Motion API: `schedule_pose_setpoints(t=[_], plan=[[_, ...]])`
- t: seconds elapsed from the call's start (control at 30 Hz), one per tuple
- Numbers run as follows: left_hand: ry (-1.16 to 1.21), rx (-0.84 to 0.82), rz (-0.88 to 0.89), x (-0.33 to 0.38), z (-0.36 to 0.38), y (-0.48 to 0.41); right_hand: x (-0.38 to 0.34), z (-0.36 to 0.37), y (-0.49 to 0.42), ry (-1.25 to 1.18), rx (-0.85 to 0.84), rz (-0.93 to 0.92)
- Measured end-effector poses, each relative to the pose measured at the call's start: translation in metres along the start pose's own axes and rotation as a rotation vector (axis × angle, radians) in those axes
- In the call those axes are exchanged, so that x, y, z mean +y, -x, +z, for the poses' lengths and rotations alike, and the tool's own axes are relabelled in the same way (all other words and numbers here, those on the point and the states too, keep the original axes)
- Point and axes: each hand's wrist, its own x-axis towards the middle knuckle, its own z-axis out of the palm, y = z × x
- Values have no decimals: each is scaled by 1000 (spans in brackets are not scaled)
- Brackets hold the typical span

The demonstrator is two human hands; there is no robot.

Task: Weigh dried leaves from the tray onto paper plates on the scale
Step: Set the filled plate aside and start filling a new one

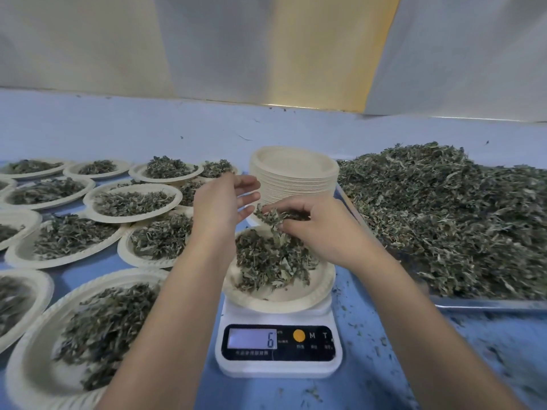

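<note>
the job looks well underway but far from finished: to the left of the scale [278,355] lie thirteen filled plates [133,199] by my count, though a few are overlapped or cut by the frame edge, so that number is rough. one paper plate [278,300] sits on the one scale, already carrying a loose mound of dried leaves [266,261], and the display [251,338] reads 6, so this portion is probably being topped up. the right hand [310,227] hangs just above that plate, its fingers curled round a clump of leaves [272,216]. the left hand [219,202] hovers beside it with straight fingers, grasping nothing. behind the scale stands one tall stack of empty plates [293,173], too many to count. at the right, one metal tray [488,304] holds a large heap of leaves [444,220], so much weighing is left. crumbs lie scattered over the blue table [384,365].
</note>
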Motion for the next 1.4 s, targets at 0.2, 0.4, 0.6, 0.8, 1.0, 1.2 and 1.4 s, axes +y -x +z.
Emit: schedule_pose_setpoints(t=[0.2, 0.4, 0.6, 0.8, 1.0, 1.2, 1.4], plan=[[8, -6, -9, 0, -2, -3, 4, 5, -2, 136, -86, 10], [4, -10, -8, 0, -1, -1, 2, 4, -3, -147, 140, 52], [89, -57, -56, -6, 7, 3, -2, 2, -3, -464, 245, 95], [310, -140, -235, -6, 21, 9, -8, 3, -2, -543, 306, 48], [436, -316, -373, -2, 22, 12, -4, 9, -3, -307, 327, 40], [397, -261, -358, -7, 24, 7, -7, 16, 2, -86, 261, -50], [577, -217, -468, -9, 24, 7, -7, 19, 2, 52, 280, -56]])
